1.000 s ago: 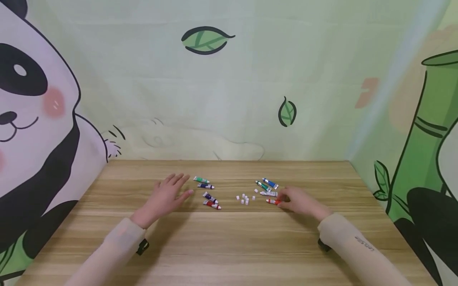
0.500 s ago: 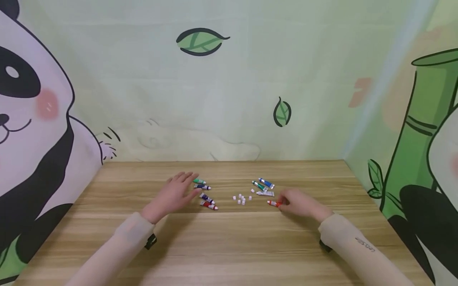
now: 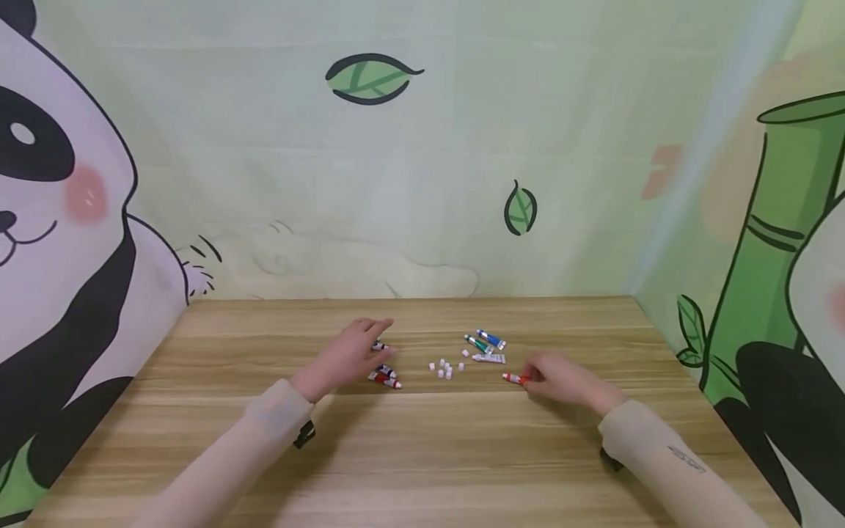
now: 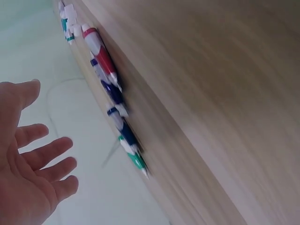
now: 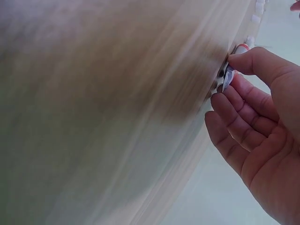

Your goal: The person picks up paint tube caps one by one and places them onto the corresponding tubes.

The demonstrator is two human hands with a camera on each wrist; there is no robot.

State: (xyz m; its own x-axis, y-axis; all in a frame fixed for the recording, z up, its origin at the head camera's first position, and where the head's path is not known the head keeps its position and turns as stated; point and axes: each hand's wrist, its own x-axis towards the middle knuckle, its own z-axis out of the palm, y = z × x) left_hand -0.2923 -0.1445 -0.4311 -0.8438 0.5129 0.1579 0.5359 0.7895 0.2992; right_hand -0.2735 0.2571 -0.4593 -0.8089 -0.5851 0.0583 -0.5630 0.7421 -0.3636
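My right hand point(image 3: 561, 378) pinches the tail end of a small orange-red paint tube point(image 3: 513, 378) between thumb and fingers, low over the table. In the right wrist view its white cap and crimped end show beside the thumb. My left hand point(image 3: 345, 358) hovers over the left group of tubes, fingers spread and holding nothing. In the left wrist view this group is a row: a red tube point(image 4: 102, 56), a purple tube point(image 4: 107, 82), a dark blue tube point(image 4: 123, 127) and a green tube point(image 4: 134, 157). From the head, the hand partly covers them.
Several small white caps point(image 3: 445, 369) lie scattered mid-table. Right of them rest a blue tube point(image 3: 491, 339), a green tube point(image 3: 478, 344) and a silver-white tube point(image 3: 489, 358). The wooden table point(image 3: 449, 455) ends at a cloth backdrop point(image 3: 422, 183) with panda drawings.
My left hand has moved right, from beside the left tubes to over them. My right hand has drawn the orange-red tube slightly right and nearer, away from the silver-white one.
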